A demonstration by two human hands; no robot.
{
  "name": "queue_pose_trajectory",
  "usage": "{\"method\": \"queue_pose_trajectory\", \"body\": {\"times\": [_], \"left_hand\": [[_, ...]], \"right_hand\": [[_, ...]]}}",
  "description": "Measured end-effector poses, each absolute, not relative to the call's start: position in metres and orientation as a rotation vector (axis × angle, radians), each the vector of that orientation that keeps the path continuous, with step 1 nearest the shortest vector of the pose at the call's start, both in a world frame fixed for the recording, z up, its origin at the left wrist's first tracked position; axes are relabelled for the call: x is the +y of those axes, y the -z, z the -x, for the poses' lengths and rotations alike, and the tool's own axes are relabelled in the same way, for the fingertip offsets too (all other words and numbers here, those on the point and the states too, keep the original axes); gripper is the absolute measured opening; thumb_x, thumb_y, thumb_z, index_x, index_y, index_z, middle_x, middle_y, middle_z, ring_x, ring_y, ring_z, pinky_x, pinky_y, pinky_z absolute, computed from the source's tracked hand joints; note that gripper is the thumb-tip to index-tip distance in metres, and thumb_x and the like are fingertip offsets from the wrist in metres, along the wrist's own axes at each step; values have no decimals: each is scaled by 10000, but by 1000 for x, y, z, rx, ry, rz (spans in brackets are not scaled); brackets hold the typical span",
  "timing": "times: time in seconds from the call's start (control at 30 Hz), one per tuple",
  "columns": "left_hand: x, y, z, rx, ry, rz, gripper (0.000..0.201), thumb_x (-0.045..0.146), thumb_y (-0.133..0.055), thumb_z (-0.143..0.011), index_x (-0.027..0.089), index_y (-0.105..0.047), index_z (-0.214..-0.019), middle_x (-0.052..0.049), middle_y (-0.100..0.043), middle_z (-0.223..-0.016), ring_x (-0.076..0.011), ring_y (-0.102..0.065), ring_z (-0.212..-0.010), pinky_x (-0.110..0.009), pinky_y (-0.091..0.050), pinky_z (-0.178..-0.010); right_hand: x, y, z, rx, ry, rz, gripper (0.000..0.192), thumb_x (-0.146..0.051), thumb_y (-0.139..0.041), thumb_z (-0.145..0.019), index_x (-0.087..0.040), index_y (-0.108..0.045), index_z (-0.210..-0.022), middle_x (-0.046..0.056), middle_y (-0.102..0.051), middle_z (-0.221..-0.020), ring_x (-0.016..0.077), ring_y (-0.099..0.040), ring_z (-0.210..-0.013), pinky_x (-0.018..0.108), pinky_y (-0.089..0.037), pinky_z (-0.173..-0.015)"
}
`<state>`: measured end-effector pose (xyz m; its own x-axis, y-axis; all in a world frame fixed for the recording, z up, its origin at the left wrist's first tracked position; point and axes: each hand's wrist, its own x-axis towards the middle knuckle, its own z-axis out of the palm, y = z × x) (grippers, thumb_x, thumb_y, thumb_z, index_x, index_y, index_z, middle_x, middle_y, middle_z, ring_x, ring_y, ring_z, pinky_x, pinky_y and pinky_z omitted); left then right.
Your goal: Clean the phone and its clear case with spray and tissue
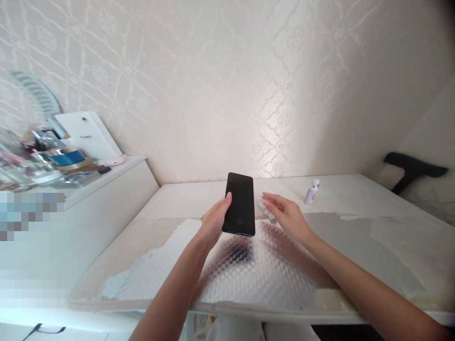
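Observation:
In my left hand [216, 215] is a black smartphone [241, 203], tilted up with its dark screen facing me; my thumb lies along its left edge. A tan-edged flat thing [209, 214] shows partly behind that hand. To the right of the phone and apart from it, my right hand [284, 210] has its fingers stretched out toward the left. A small pale grey flat thing [268, 213] shows just under these fingertips; whether they touch it I cannot tell.
Below my hands, a shiny textured clear cover [263, 279] lies on the white table [341, 187]. A small white-capped bottle [312, 192] stands at the back right. On a raised cabinet at left are a white box [88, 132] and a blue-banded jar [66, 157]. A black T-shaped support [408, 166] rises at far right.

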<state>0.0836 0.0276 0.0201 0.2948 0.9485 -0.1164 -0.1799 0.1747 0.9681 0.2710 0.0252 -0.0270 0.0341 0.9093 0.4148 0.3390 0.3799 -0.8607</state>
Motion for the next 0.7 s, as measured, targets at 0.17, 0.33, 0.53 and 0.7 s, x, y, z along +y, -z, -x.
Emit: {"method": "queue_pose_trajectory", "body": {"times": [0.17,0.33,0.53,0.7], "left_hand": [[28,-12,-93,989,-996,-1326,406,487,-465,-765,128,-655,-792,-52,-659,-801,-175,-580,-737,-234,-417,-641],[36,-8,-95,1182,-1086,-1603,499,540,-354,-788,136,-630,-689,-43,-627,-659,-164,-557,-616,-236,-391,-557],[65,-9,-65,1801,-917,-2065,371,385,-344,-809,162,-634,-870,-116,-645,-929,-240,-583,-854,-318,-396,-755],[88,2,-52,1988,-233,-2210,323,295,-393,-759,153,-632,-922,-132,-617,-1024,-249,-549,-966,-312,-397,-787]], "right_hand": [[22,20,-260,-1238,-1430,811,381,-390,-513,-785,-185,-530,-1105,88,-640,-1016,200,-630,-845,389,-499,-785],[19,18,-262,-1103,-1490,760,322,-361,-571,-747,-198,-561,-1024,71,-645,-1010,201,-637,-820,378,-511,-752],[20,19,-266,-1050,-1419,842,317,-358,-589,-733,-199,-581,-1007,60,-665,-950,185,-640,-787,333,-515,-722],[21,20,-267,-1015,-1390,912,330,-358,-587,-733,-204,-582,-1024,57,-661,-967,171,-636,-792,290,-514,-693]]}}
